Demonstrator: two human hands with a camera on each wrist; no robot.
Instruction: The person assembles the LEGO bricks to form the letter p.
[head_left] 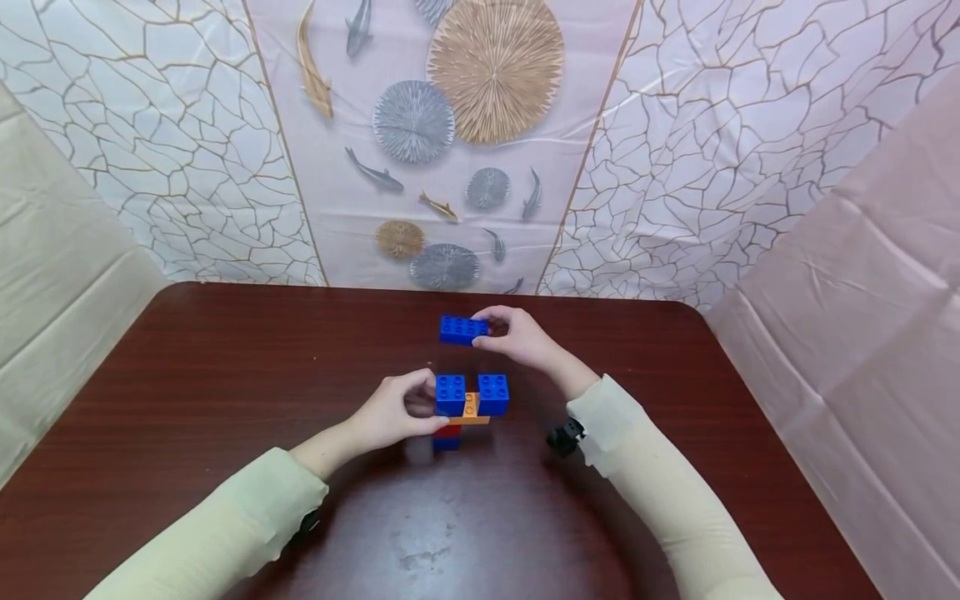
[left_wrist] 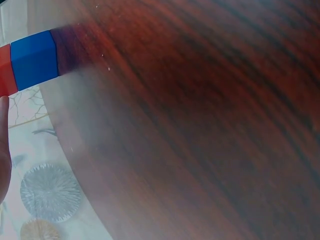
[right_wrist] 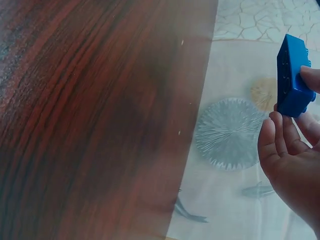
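Note:
A small building-block stack stands on the table, steadied by my left hand (head_left: pixel 390 410), whose thumb and fingers pinch its left side. Two square blue blocks (head_left: pixel 451 395) sit on top with a gap between them. Under them is an orange block (head_left: pixel 470 405), then a red block (head_left: pixel 447 432) and a blue block (head_left: pixel 447 444) at the bottom. In the left wrist view the red block (left_wrist: pixel 6 72) and lower blue block (left_wrist: pixel 35 60) show. Behind the stack, my right hand (head_left: pixel 517 337) holds a long blue block (head_left: pixel 459 330) in the air by its right end, studs upward.
The brown wooden table (head_left: pixel 225 375) spreads around both hands. A patterned cloth (head_left: pixel 412 192) hangs along its far edge, with plain cloth walls (head_left: pixel 847 333) at the sides. A small black device (head_left: pixel 566 437) is on the right wrist.

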